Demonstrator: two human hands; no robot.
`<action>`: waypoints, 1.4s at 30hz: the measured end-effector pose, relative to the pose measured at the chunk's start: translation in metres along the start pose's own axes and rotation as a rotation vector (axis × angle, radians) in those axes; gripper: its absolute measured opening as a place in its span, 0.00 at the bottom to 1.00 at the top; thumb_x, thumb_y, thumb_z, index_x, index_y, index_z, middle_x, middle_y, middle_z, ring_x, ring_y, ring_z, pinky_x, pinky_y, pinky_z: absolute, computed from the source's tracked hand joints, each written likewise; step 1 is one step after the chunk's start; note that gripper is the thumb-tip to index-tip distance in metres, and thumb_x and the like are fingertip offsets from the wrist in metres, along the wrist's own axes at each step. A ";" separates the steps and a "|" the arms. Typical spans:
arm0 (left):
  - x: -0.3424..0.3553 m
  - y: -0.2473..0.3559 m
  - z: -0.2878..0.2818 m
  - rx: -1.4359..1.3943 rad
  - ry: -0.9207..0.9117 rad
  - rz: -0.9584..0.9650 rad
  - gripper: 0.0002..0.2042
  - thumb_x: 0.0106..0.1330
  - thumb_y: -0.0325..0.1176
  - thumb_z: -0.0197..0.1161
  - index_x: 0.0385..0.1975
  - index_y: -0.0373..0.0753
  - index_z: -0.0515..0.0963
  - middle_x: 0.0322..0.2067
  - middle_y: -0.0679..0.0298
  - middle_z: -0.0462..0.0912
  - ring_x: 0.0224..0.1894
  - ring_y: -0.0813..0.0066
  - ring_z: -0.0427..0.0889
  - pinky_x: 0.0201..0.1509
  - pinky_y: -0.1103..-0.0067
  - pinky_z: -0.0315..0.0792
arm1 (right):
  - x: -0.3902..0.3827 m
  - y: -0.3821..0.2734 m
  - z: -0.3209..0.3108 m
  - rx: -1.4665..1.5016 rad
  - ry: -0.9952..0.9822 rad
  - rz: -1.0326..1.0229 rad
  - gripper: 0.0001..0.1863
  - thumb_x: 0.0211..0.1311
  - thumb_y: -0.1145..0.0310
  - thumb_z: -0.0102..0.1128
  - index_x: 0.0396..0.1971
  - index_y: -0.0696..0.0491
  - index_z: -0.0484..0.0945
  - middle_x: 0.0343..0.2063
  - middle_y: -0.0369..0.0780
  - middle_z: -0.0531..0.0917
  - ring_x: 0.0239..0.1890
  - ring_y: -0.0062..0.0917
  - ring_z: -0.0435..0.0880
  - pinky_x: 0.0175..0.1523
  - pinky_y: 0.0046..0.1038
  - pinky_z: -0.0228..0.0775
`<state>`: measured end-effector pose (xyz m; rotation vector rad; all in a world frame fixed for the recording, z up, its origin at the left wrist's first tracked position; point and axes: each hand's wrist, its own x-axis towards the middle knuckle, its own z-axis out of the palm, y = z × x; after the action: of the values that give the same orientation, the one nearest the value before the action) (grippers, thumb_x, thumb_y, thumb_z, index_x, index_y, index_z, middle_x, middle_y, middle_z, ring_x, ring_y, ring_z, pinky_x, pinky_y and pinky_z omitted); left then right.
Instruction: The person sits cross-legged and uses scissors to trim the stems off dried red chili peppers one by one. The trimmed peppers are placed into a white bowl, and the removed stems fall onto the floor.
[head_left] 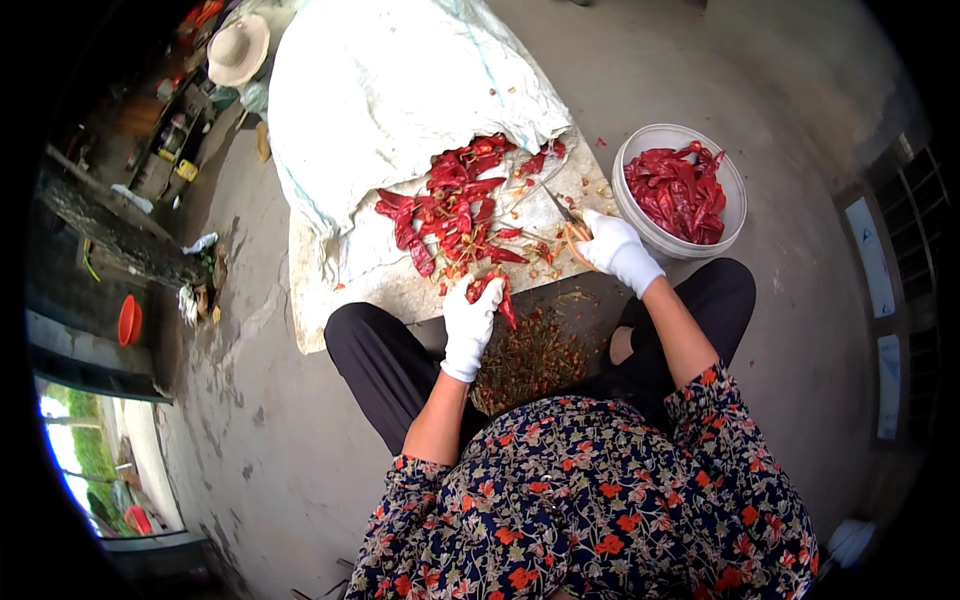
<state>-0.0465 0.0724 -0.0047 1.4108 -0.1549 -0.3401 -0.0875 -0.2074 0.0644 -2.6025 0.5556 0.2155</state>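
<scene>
My left hand (pixel 468 325), in a white glove, is closed around a red dried chili pepper (pixel 506 302) at the near edge of a pale mat (pixel 315 300). My right hand (pixel 615 250), gloved too, grips a pair of scissors (pixel 563 210) with orange handles. Their blades point away from me over the mat; a gap separates them from the held pepper. Between and beyond my hands lies a loose pile of red chili peppers (pixel 455 205), spilling from the mouth of a large white woven sack (pixel 390 100). Cut stem bits are scattered beside it.
Right of the mat stands a white bucket (pixel 738 205) holding red peppers (pixel 678 190). A heap of stems (pixel 530 360) lies between my legs. At the far left are a straw hat (pixel 238 50), cluttered shelves (pixel 175 140) and a red basin (pixel 130 320). Concrete floor (pixel 240 430) surrounds the mat.
</scene>
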 end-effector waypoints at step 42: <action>-0.005 0.041 0.035 0.177 0.001 0.167 0.14 0.71 0.28 0.70 0.54 0.33 0.83 0.40 0.68 0.87 0.38 0.84 0.82 0.44 0.84 0.78 | -0.054 0.005 -0.002 0.021 0.173 -0.493 0.21 0.67 0.51 0.61 0.45 0.56 0.81 0.34 0.50 0.86 0.40 0.49 0.87 0.49 0.47 0.79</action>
<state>-0.0563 0.0460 0.0417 1.5607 -0.3058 -0.1910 -0.1385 -0.1934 0.0771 -2.6561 -0.0409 -0.1761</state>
